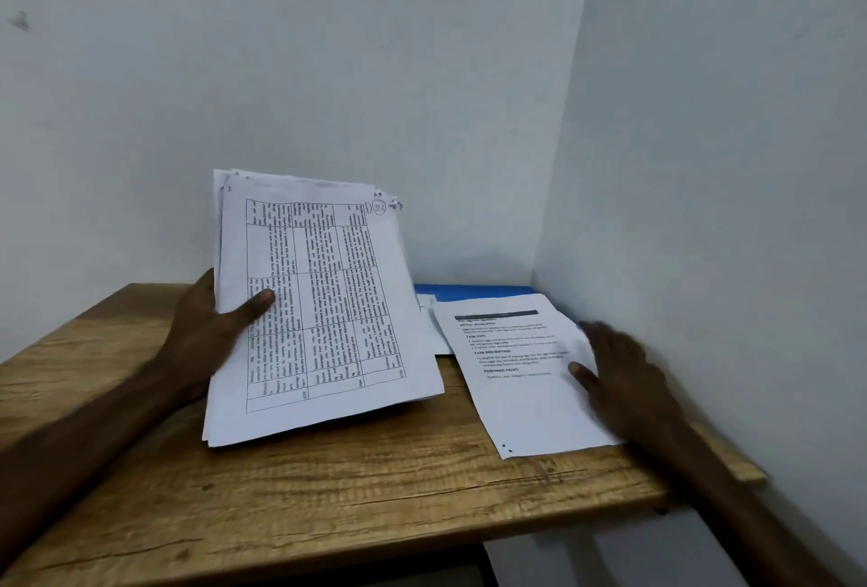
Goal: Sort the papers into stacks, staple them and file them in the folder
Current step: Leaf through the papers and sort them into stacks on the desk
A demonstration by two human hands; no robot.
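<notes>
Where two white walls [328, 47] meet in a corner, one wooden surface [352, 492] fills the lower part of the view and carries everything else. The biggest item on show is a single sheaf of papers [328, 305], raised off the wood and tilted back toward the rear wall. Its top sheet bears a printed table turned sideways, and the staggered edges of several sheets peek out behind, too many and too close to count. To its right, one printed page [516, 375] lies flat on the surface with headed lines of text and two dark dots near its lower corner; whether more sheets lie under it I cannot tell. Behind that page, against the rear wall, sits one blue folder [474, 292], mostly covered, with a few white paper edges [434, 328] showing between it and the sheaf. Of the two hands, the left hand [211, 319] grips the sheaf at its left edge, thumb [255, 302] pressed on the front. The right hand [624, 375], blurred, rests with fingers spread flat on the page's right side.
</notes>
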